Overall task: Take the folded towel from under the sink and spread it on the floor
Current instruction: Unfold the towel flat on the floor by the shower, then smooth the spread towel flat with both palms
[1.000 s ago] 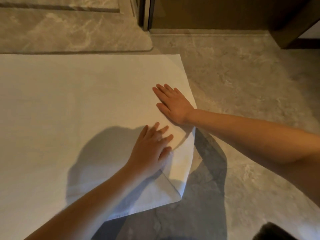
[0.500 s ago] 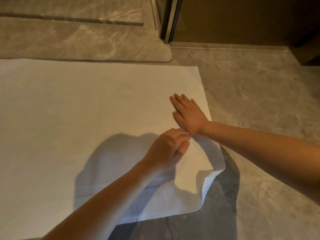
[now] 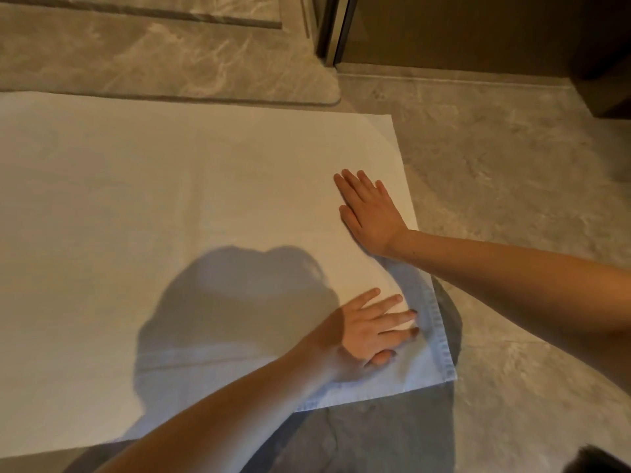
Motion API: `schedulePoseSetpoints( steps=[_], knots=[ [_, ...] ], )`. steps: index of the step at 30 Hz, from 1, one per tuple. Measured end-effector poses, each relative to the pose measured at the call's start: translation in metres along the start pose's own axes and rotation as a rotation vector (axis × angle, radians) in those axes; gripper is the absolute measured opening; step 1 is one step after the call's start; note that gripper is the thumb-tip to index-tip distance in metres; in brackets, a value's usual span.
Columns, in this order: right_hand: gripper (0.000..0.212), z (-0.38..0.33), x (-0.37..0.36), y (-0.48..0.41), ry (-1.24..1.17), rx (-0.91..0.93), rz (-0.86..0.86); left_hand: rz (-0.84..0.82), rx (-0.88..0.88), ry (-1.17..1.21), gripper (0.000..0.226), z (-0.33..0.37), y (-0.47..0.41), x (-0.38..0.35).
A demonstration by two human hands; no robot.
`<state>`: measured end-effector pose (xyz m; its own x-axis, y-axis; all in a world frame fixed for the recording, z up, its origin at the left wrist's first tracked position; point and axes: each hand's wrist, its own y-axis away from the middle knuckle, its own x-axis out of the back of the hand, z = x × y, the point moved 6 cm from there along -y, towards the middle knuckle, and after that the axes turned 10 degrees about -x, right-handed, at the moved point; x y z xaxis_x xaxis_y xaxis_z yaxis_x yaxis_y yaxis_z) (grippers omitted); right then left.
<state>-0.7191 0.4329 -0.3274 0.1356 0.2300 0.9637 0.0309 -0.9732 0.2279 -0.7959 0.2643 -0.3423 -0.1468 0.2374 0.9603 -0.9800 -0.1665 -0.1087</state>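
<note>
Head cam: towel down flat, both palms on it

Towel (image 3: 177, 213) lies spread on the marble floor (image 3: 512, 206), near corner squared w/ hem showing. My left hand (image 3: 367, 331) presses flat by that corner, fingers splayed, gripping nothing. My right hand (image 3: 370, 211) lies flat near the right edge, fingers together. Hands well apart. Raised marble step (image 3: 170, 59) sits just beyond the far edge.

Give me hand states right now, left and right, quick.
Left hand: open, fingers spread, palm down on the white towel near its corner, holding nothing.
Right hand: open, flat on the towel's right edge, holding nothing.
</note>
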Motion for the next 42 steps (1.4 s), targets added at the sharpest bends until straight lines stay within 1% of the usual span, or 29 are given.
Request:
schedulePoseSetpoints(
  steps=[2,3,5,7,9,12,14,16,19,21,22,24,26,27,29,31,33,36,38,40,42],
  knots=[
    [0.056,0.0,0.001,-0.001,-0.002,0.003,0.007,0.079,0.055,0.134,0.05,-0.02,0.006,0.01],
    [0.056,0.0,0.001,-0.001,-0.003,0.006,0.009,0.103,0.1,0.145,0.051,-0.036,0.013,0.018],
    [0.056,0.0,0.001,-0.001,-0.008,0.01,0.015,0.12,0.244,0.058,0.054,-0.076,0.032,0.035],
    [0.056,0.0,0.0,-0.001,-0.035,0.001,0.027,0.142,0.43,-0.034,0.057,-0.119,0.057,0.05],
    [0.055,-0.001,0.0,0.0,-0.063,-0.015,0.044,0.129,0.552,-0.077,0.059,-0.148,0.081,0.056],
    [0.054,-0.004,-0.001,0.002,-0.093,-0.033,0.078,0.113,0.614,-0.071,0.06,-0.161,0.096,0.051],
    [0.054,-0.006,0.0,0.0,-0.097,-0.046,0.092,0.113,0.629,-0.055,0.06,-0.163,0.097,0.047],
    [0.055,-0.015,0.006,-0.003,-0.069,-0.02,0.106,0.105,0.629,-0.047,0.061,-0.161,0.096,0.046],
    [0.055,-0.05,0.013,-0.015,-0.048,0.067,0.096,0.141,0.675,0.049,0.059,-0.164,0.098,0.049],
    [0.053,-0.077,0.017,-0.026,-0.08,0.086,0.088,0.226,0.774,0.158,0.057,-0.177,0.106,0.059],
    [0.053,-0.091,0.021,-0.032,-0.105,0.095,0.093,0.257,0.82,0.154,0.058,-0.187,0.116,0.067],
    [0.052,-0.119,0.033,-0.044,-0.17,0.13,0.111,0.273,0.856,0.013,0.059,-0.21,0.146,0.092],
    [0.051,-0.147,0.046,-0.057,-0.223,0.173,0.12,0.247,0.899,-0.12,0.058,-0.233,0.191,0.117],
    [0.052,-0.163,0.052,-0.066,-0.229,0.197,0.116,0.239,0.954,-0.159,0.058,-0.245,0.219,0.127],
    [0.053,-0.2,0.061,-0.085,-0.201,0.251,0.09,0.253,1.147,-0.173,0.057,-0.27,0.276,0.142],
    [0.054,-0.244,0.062,-0.105,-0.146,0.312,0.081,0.287,1.364,-0.14,0.056,-0.29,0.332,0.15],
    [0.054,-0.284,0.059,-0.116,-0.119,0.347,0.089,0.287,1.483,-0.089,0.056,-0.302,0.361,0.149],
    [0.055,-0.355,0.032,-0.124,-0.06,0.409,0.066,0.243,1.544,-0.063,0.057,-0.314,0.396,0.135],
    [0.056,-0.381,0.007,-0.132,-0.039,0.399,0.057,0.249,1.554,-0.111,0.057,-0.319,0.403,0.127],
    [0.056,-0.389,-0.012,-0.14,-0.039,0.359,0.073,0.316,1.539,-0.138,0.057,-0.318,0.402,0.124],
    [0.057,-0.377,-0.018,-0.141,-0.045,0.302,0.105,0.346,1.547,-0.195,0.057,-0.311,0.394,0.129]
  ],
)
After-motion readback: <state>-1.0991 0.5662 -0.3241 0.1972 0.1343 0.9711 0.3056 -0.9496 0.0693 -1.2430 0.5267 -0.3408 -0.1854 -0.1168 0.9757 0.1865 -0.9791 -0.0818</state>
